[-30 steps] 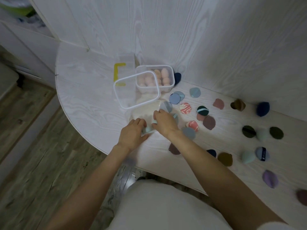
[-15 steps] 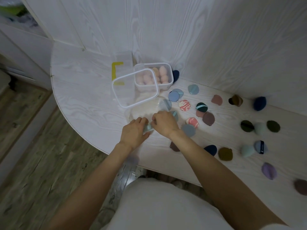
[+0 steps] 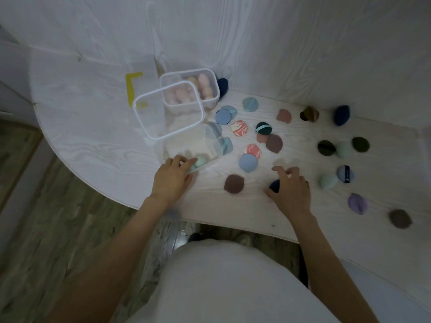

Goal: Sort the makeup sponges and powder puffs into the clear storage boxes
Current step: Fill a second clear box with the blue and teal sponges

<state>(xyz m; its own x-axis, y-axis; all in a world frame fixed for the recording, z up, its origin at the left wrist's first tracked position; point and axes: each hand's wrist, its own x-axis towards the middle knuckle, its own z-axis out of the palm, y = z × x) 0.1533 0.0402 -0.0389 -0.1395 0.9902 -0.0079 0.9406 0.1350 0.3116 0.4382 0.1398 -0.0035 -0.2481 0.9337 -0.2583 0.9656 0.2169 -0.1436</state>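
Closest in: right hand (image 3: 291,192) hovering over a dark navy puff (image 3: 274,184) near the table (image 3: 93,127) edge, fingers spread and loosely bent, not gripping anything as far as visible. Left hand (image 3: 171,179) fingers curled on the near wall of a clear box (image 3: 193,150), mint sponge (image 3: 201,160) sitting inside right at the fingertips. Brown puff (image 3: 234,183) lying between the hands. Farther out, loads of puffs and sponges scattered across the right side. At the back by the wall, second clear box (image 3: 205,89) with pink sponges (image 3: 204,86), loose lid (image 3: 168,109) leaning across it.
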